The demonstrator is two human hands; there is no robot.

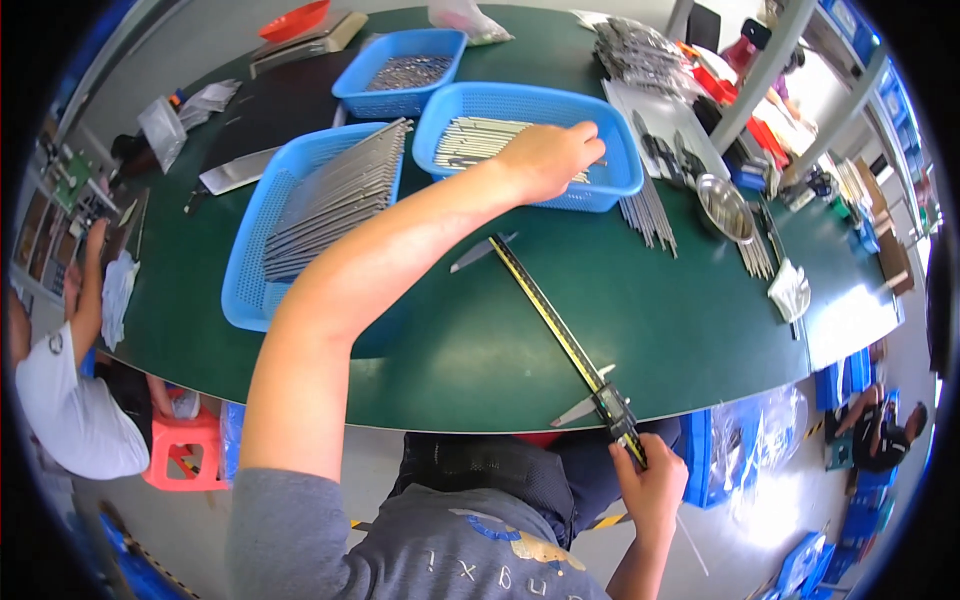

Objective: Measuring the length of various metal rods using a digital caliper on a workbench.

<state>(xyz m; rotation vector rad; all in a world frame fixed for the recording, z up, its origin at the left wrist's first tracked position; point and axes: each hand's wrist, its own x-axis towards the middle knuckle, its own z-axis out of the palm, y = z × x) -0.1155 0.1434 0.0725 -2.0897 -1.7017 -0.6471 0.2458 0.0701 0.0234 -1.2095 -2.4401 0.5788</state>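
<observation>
My left hand (555,162) reaches over the right blue basket (618,192), fingers closed together; whatever is between them is hidden. Pale thin rods (470,142) lie in that basket. My right hand (652,484) grips the lower end of a long digital caliper (553,322), whose jaws stand wide apart over the green table. A thin pale rod (692,545) sticks out below the right hand. Below my left forearm, another blue basket (240,270) holds a slanted stack of long grey metal rods (335,205).
A third blue basket (388,102) at the back holds small metal parts. To the right, grey rods (650,215), knives (655,150) and a metal bowl (725,208) lie on the table (450,370). A person in white (75,400) works at the left; another person (880,435) sits far right.
</observation>
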